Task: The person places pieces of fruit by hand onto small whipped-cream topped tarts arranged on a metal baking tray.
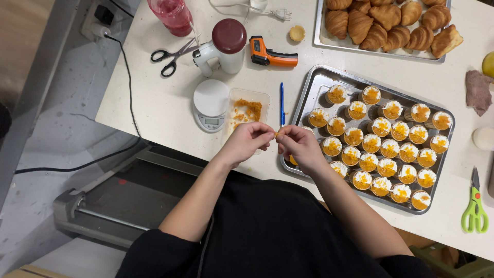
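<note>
My left hand [248,142] and my right hand [298,145] meet fingertip to fingertip over the table's near edge, pinching a small orange crumb [276,135] between them. A clear plastic tub [246,111] with orange crumbs lies just beyond my left hand. To the right, a steel tray [315,87] holds several small cream-topped cups with orange crumbs on them. My right hand covers the tray's near left corner and hides a cup there.
A small white scale [210,104], a blue pen [282,103], an orange infrared thermometer [270,54], black scissors [172,55], a white grinder with a dark red lid [222,48], a red jar [172,15], a tray of croissants [388,24], green scissors [475,203] and a brown cloth [478,91] lie around.
</note>
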